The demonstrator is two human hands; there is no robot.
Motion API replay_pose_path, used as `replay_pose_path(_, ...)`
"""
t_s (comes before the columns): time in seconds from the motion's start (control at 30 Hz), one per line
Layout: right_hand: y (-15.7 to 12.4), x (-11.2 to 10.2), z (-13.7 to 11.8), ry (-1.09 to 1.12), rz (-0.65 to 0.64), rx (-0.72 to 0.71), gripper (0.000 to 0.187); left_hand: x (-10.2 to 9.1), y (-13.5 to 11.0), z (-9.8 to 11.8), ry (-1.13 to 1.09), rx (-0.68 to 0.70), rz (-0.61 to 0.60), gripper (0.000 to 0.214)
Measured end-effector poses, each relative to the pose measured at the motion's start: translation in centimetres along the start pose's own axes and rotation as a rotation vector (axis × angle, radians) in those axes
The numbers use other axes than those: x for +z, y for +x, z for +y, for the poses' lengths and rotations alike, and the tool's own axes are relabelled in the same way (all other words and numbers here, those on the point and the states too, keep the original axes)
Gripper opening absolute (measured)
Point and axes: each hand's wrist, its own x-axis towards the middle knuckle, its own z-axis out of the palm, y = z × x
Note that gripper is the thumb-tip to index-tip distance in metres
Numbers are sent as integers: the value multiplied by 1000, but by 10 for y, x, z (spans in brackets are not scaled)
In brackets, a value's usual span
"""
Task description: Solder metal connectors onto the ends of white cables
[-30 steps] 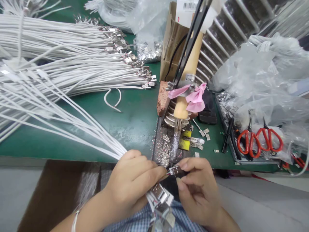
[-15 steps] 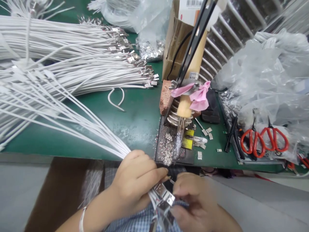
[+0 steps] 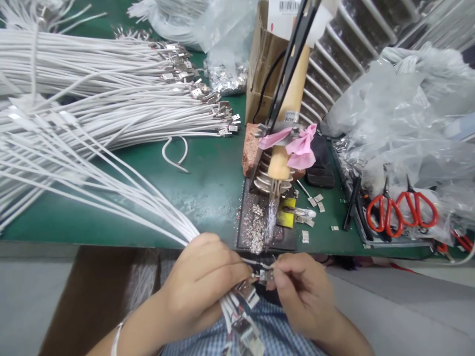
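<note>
From here the left hand (image 3: pixel 204 284) is curled around white cables (image 3: pixel 159 202), while the right hand (image 3: pixel 304 291), thumb and finger nearly together, pinches 1 metal plug (image 3: pixel 264 275) lying crosswise between the 2 (its front end nearer the right).

On the green worktop (image 3: pixel 208 168) stands an open cardboard box (image 3: pixel 260 64), and a reddish brick (image 3: pixel 250 153) is just in front of it. To the right, two red-handled scissors (image 3: pixel 386 196) lie near crumpled clear plastic (image 3: pixel 393 109).
</note>
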Motion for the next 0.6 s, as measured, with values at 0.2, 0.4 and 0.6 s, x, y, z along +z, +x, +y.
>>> replay_pose_path(0.2,-2,0,0,120,59,19,14,2,-1,0,3,-25,-13,11)
replay_pose_path(0.4,5,-5,-5,33,29,-58,19,2,-3,0,19,-48,-36,14)
replay_pose_path(0.6,-1,-2,3,14,76,-56,27,3,4,-2,101,12,-1,15)
